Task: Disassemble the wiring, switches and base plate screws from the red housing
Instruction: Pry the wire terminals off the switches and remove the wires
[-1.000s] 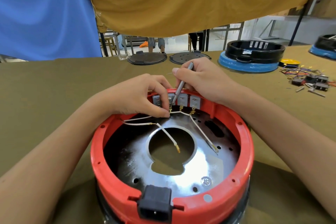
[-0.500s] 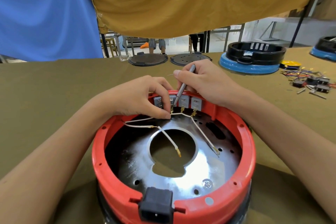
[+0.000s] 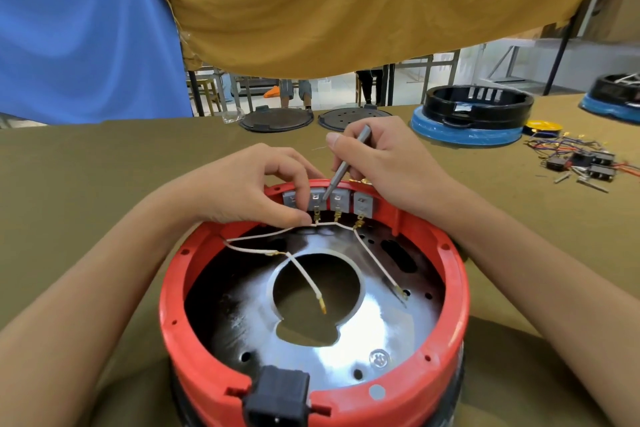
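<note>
The round red housing (image 3: 460,291) stands on the table in front of me, with a shiny metal base plate (image 3: 346,350) inside it. A row of grey switches (image 3: 363,203) lines its far wall. White wires (image 3: 375,262) run from the switch terminals across the plate. My left hand (image 3: 249,184) pinches a wire connector under the second switch. In my right hand (image 3: 388,159) is a thin grey metal tool (image 3: 341,170), its tip set on that same switch. A screw (image 3: 378,358) sits in the plate near the front right. A black power socket (image 3: 277,395) is fixed in the near rim.
A blue and black housing (image 3: 471,114) stands at the back right, another (image 3: 613,97) at the far right edge. Loose coloured wires, switches and screws (image 3: 581,159) lie on the right of the table. Two dark round plates (image 3: 277,118) rest at the far edge. Yellow and blue cloth hangs above.
The tool's tip has risen from the terminals to the face of the second switch. My left hand stays pinched at the connector. The view has shifted slightly.
</note>
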Demonstrator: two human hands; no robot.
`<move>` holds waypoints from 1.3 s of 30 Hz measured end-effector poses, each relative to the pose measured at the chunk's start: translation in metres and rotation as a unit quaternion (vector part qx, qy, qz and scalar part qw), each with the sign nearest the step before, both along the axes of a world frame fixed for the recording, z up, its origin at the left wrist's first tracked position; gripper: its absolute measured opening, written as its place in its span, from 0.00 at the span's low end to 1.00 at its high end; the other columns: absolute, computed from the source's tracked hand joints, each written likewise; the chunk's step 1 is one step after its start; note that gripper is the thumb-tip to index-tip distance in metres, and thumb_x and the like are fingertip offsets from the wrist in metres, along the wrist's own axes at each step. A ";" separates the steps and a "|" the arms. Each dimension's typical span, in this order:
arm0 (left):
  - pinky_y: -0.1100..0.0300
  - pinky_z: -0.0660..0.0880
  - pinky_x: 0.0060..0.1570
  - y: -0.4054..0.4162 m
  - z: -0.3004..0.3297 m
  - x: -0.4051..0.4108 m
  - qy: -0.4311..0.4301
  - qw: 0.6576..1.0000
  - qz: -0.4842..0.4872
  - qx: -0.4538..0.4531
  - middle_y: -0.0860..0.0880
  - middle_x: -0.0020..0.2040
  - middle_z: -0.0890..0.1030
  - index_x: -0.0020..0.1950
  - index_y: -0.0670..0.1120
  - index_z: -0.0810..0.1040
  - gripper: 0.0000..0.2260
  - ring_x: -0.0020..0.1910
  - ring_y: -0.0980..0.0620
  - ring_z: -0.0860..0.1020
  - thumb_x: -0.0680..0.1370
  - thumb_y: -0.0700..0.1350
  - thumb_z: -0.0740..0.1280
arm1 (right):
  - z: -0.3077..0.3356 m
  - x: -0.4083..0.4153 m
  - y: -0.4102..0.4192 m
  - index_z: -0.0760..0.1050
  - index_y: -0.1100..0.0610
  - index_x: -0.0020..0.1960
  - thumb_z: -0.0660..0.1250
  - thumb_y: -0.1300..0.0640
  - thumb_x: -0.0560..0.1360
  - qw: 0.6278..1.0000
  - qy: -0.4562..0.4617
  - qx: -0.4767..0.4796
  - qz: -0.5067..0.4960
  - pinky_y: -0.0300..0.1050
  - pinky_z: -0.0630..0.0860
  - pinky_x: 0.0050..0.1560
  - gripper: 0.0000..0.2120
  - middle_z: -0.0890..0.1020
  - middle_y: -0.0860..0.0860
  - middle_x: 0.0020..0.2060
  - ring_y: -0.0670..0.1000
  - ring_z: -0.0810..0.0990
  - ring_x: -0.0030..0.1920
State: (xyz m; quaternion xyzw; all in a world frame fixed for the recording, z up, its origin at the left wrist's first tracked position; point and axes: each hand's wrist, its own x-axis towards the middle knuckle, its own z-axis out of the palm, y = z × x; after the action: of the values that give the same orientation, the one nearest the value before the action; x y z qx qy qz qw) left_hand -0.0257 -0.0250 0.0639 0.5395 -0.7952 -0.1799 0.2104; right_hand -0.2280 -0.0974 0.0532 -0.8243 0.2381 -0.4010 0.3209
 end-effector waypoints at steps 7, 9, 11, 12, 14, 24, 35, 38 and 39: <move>0.49 0.82 0.51 0.017 0.021 0.016 -0.034 0.994 0.036 0.097 0.63 0.53 0.80 0.47 0.58 0.75 0.16 0.55 0.58 0.81 0.68 0.52 0.80 | 0.001 -0.001 0.004 0.80 0.64 0.40 0.66 0.54 0.81 0.999 -0.017 -0.001 0.044 0.48 0.75 0.39 0.16 0.83 0.61 0.36 0.54 0.78 0.33; 0.51 0.83 0.44 0.016 0.018 0.013 -0.042 0.992 0.027 0.113 0.64 0.49 0.80 0.47 0.59 0.75 0.14 0.47 0.53 0.84 0.72 0.46 0.78 | 0.001 -0.002 0.005 0.80 0.63 0.41 0.66 0.54 0.81 0.998 -0.004 0.000 0.059 0.41 0.74 0.37 0.15 0.83 0.54 0.33 0.49 0.79 0.32; 0.51 0.82 0.44 0.014 0.016 0.012 -0.044 0.996 0.034 0.077 0.65 0.48 0.79 0.46 0.60 0.74 0.14 0.43 0.54 0.84 0.75 0.41 0.74 | 0.003 -0.004 0.006 0.80 0.62 0.41 0.66 0.53 0.81 0.997 0.025 0.006 0.078 0.33 0.72 0.36 0.15 0.82 0.47 0.29 0.42 0.79 0.31; 0.50 0.82 0.45 0.012 0.015 0.012 -0.032 0.997 0.036 0.064 0.65 0.48 0.79 0.45 0.60 0.74 0.15 0.42 0.55 0.84 0.75 0.40 0.74 | 0.004 -0.005 0.007 0.80 0.62 0.42 0.66 0.52 0.81 0.996 0.036 0.010 0.086 0.33 0.72 0.36 0.15 0.81 0.47 0.29 0.42 0.79 0.31; 0.48 0.80 0.49 0.008 0.012 0.011 -0.017 0.998 0.039 0.047 0.63 0.47 0.79 0.45 0.58 0.74 0.14 0.42 0.55 0.82 0.75 0.40 0.74 | 0.007 -0.008 0.007 0.80 0.61 0.41 0.66 0.51 0.81 0.996 0.029 0.009 0.086 0.40 0.75 0.36 0.16 0.82 0.50 0.29 0.49 0.80 0.32; 0.60 0.77 0.56 0.004 0.010 0.003 -0.071 0.997 0.018 -0.015 0.65 0.59 0.79 0.44 0.59 0.83 0.02 0.55 0.63 0.78 0.73 0.54 0.75 | 0.002 -0.012 0.008 0.78 0.54 0.37 0.66 0.50 0.80 0.996 0.040 -0.079 -0.009 0.34 0.74 0.34 0.14 0.81 0.46 0.29 0.45 0.81 0.32; 0.55 0.72 0.60 -0.003 -0.006 -0.002 -0.082 0.996 0.000 -0.017 0.64 0.53 0.76 0.41 0.57 0.85 0.02 0.53 0.63 0.76 0.72 0.51 0.76 | 0.004 -0.010 0.011 0.80 0.53 0.39 0.68 0.49 0.79 0.987 0.114 -0.109 0.024 0.31 0.68 0.31 0.12 0.78 0.43 0.28 0.42 0.74 0.29; 0.57 0.72 0.60 -0.003 -0.007 -0.003 -0.072 0.997 0.000 -0.012 0.63 0.53 0.76 0.41 0.57 0.85 0.02 0.54 0.62 0.76 0.72 0.50 0.76 | 0.002 -0.008 0.008 0.79 0.55 0.38 0.67 0.49 0.79 0.989 0.112 -0.092 0.024 0.31 0.65 0.28 0.14 0.76 0.42 0.26 0.42 0.71 0.26; 0.57 0.72 0.60 -0.003 -0.007 -0.003 -0.069 0.998 -0.001 -0.010 0.62 0.54 0.76 0.41 0.57 0.85 0.02 0.54 0.62 0.76 0.72 0.50 0.76 | 0.001 -0.007 0.007 0.79 0.56 0.38 0.67 0.49 0.80 0.990 0.110 -0.085 0.020 0.31 0.65 0.28 0.15 0.76 0.42 0.25 0.43 0.70 0.25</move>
State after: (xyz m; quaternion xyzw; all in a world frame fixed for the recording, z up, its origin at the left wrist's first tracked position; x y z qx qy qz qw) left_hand -0.0289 -0.0282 0.0569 0.5475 -0.8103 -0.1344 0.1600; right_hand -0.2354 -0.0901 0.0546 -0.8921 0.2204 -0.3205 0.2300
